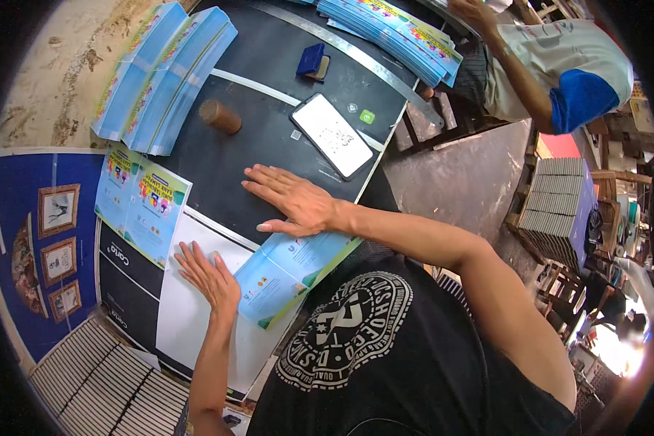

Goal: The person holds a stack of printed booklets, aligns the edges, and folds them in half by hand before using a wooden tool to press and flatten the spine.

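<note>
My left hand (209, 274) lies flat, fingers spread, on a white sheet (185, 305), its heel touching the left edge of a light blue booklet cover (287, 272). My right hand (291, 200) presses flat on the dark table (269, 138), fingers together, its outer edge resting on the top of that same blue cover. Neither hand grips anything. A phone (332, 135) with a lit white screen lies just beyond my right hand.
Fanned stacks of blue booklets (163, 76) lie at the far left, more (396, 33) at the far side by another person's arm (519, 73). A brown cylinder (220, 116), a blue stamp pad (312, 60) and printed covers (142, 203) sit nearby. Grey book stacks (102, 385) stand below.
</note>
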The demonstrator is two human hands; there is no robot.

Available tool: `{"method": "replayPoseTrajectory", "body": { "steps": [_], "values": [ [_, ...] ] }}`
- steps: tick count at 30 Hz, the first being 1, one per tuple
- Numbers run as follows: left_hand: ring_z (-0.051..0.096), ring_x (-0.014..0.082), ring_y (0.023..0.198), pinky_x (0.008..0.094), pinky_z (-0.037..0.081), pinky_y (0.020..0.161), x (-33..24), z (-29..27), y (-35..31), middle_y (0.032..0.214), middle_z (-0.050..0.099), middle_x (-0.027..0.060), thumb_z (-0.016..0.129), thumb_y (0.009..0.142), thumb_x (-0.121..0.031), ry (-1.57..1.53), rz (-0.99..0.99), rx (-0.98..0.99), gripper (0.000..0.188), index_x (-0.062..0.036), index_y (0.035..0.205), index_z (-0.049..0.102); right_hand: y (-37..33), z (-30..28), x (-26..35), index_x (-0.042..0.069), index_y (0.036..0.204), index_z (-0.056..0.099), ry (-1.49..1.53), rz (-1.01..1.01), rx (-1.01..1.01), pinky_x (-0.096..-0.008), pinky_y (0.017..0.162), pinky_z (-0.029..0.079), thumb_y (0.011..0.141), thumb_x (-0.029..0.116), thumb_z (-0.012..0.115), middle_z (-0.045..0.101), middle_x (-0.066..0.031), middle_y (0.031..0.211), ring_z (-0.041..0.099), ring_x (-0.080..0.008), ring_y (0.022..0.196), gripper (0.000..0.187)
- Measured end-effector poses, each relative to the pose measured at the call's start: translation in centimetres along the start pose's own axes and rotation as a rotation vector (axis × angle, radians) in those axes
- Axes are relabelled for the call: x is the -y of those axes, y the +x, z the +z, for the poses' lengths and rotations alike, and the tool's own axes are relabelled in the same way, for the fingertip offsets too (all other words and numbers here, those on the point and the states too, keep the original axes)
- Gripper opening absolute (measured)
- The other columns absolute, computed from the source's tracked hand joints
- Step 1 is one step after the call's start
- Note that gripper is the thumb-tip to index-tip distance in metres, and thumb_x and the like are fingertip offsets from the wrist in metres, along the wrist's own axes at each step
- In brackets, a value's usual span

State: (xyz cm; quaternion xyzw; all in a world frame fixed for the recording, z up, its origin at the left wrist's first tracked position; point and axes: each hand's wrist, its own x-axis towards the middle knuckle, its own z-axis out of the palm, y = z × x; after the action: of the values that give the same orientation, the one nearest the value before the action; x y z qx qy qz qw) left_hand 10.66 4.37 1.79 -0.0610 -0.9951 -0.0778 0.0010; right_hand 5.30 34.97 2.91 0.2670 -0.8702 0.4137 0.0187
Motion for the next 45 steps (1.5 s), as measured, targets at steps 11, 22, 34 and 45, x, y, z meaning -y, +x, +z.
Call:
{"method": "replayPoseTrajectory", "body": {
  "steps": [11,22,34,45],
  "values": [
    [0.019,0.0475,0.151,0.0624,0.015,0.12,1.6,0.6,0.0,0.161,0.03,0.0242,0.04,0.107,-0.028,-0.352,0.126,-0.195,0.051,0.003,0.147,0.041,-0.1,-0.3,0.4,-0.003,0.139,0.05,-0.012,-0.114,-0.071,-0.0489,0.111,0.038,0.093,0.049,0.063,0.05,-0.0205,0.146,0.047,-0.0375,0.134,0.071],
    [0.053,0.0359,0.116,0.0485,0.043,0.097,-2.5,-4.2,-1.9,0.124,0.056,0.0156,0.084,0.075,-0.047,-0.173,0.408,0.193,0.074,-0.0003,0.127,0.06,-0.8,-0.2,3.8,0.002,0.11,0.066,-0.381,-0.134,0.38,-0.0457,0.094,0.046,0.068,0.054,0.084,0.062,-0.0101,0.115,0.058,-0.0286,0.115,0.07],
    [0.06,0.0335,0.093,0.0442,0.047,0.093,-5.6,-6.5,-1.8,0.098,0.06,0.0138,0.096,0.061,-0.044,-0.334,0.103,0.483,0.08,-0.0015,0.112,0.052,-0.2,-1.5,6.0,-0.001,0.122,0.047,-0.142,0.069,0.642,-0.0475,0.085,0.052,0.061,0.04,0.093,0.074,-0.0192,0.095,0.074,-0.0387,0.09,0.087],
    [0.061,0.0408,0.098,0.0488,0.046,0.084,-5.7,-10.5,-2.8,0.104,0.063,0.0188,0.087,0.074,-0.027,0.058,0.171,0.079,0.059,-0.0027,0.117,0.054,1.7,-2.2,8.2,0.008,0.105,0.06,-0.553,-0.189,0.208,-0.0405,0.083,0.045,0.082,0.027,0.071,0.063,-0.0074,0.092,0.064,-0.022,0.094,0.032]
  ]
}}
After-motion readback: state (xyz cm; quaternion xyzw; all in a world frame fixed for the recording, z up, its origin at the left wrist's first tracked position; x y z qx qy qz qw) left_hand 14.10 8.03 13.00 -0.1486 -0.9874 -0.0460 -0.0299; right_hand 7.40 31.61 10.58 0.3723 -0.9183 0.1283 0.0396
